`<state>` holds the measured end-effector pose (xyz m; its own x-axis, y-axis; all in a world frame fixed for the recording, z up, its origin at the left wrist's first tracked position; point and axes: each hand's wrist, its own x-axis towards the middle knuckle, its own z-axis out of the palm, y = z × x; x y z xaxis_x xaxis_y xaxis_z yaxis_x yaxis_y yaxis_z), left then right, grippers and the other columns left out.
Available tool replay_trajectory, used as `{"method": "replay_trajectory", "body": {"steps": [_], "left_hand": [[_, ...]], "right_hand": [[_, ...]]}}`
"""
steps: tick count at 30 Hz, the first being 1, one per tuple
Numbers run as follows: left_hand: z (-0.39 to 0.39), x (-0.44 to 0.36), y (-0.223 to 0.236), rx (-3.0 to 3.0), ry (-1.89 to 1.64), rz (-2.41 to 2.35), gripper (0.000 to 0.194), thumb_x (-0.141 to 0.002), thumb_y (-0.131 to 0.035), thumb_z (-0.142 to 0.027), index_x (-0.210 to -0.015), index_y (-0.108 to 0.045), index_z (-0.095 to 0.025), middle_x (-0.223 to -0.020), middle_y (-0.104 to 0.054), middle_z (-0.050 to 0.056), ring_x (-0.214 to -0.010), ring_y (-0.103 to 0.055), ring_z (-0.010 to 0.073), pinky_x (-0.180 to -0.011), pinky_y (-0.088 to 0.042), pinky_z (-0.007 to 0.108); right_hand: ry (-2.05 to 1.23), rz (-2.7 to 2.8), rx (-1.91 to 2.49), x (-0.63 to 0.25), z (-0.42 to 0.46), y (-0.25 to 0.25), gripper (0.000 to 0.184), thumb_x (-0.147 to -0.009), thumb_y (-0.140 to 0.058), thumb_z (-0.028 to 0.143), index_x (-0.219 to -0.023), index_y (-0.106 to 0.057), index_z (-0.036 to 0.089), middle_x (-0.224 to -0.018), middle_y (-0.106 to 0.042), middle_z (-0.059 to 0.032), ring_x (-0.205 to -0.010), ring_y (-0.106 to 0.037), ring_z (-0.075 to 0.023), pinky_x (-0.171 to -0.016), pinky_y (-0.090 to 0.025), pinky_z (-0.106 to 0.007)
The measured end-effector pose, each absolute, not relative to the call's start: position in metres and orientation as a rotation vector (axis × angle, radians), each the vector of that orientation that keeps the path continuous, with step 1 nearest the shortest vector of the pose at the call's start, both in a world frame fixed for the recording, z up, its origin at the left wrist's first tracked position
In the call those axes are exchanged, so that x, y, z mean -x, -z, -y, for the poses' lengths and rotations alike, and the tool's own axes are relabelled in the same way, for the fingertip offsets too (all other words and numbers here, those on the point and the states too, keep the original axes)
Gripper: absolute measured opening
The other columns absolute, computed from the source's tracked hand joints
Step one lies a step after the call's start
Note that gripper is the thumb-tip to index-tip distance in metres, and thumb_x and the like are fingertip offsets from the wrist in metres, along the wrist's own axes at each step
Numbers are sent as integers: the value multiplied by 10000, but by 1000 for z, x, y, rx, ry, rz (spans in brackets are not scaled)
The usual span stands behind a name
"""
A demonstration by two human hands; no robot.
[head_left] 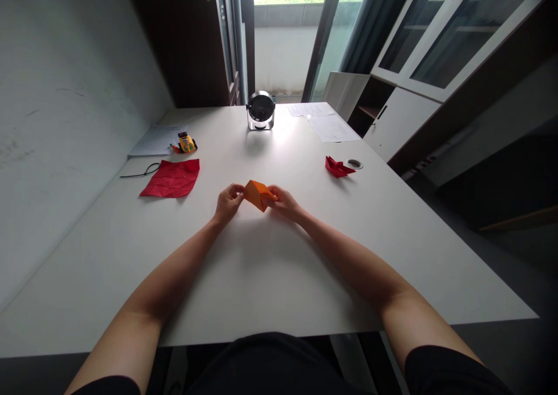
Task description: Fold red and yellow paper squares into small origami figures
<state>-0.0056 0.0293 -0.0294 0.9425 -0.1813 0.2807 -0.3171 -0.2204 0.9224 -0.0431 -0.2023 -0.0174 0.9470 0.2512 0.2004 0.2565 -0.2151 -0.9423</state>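
At ctr, folded orange ppr [256, 194]

White table [265, 284]; pale scuffed wall [65, 86] left, dark brown panel [178, 40] beyond. Window [283, 46] ahead lets in bright daylight, dark curtain [377, 20] beside it. White cabinet [407, 121] right: glass upper doors [466, 40], one lower door [346, 94] stands open.

No text could be read; the papers [333, 128] to the right of the round black device [260, 107] seemed to bear faint print, too small to make out.
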Motion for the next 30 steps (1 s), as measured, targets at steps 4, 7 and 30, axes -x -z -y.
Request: {"method": "replay_trajectory", "body": {"steps": [4,7,30], "left_hand": [[-26,10,27,-1748,-141,457,205,-849,-678,-368,-946,-685,-187,-933,-730,53,-848,-692,178,-802,-562,311],[-23,13,25,-1681,-92,524,130,-852,-633,-260,-941,-687,-182,-1091,-734,90,-1028,-696,211,-945,-551,367],[-29,11,17,-2252,-44,934,198,-877,-590,-319,-958,-760,-256,-1119,-743,24,-1135,-624,235,-1096,-428,421]], "right_hand": [[220,459,1938,44,201,17,290,-902,-619,507,-886,-633,218,-858,-662,-19,-787,-575,-170,-752,-488,-315],[456,589,2076,46,203,15,197,-953,-583,394,-893,-660,223,-886,-638,-53,-845,-543,-199,-776,-473,-341],[419,725,2642,40,214,24,155,-954,-604,235,-986,-755,231,-1002,-668,-81,-974,-509,-233,-905,-400,-351]]}}
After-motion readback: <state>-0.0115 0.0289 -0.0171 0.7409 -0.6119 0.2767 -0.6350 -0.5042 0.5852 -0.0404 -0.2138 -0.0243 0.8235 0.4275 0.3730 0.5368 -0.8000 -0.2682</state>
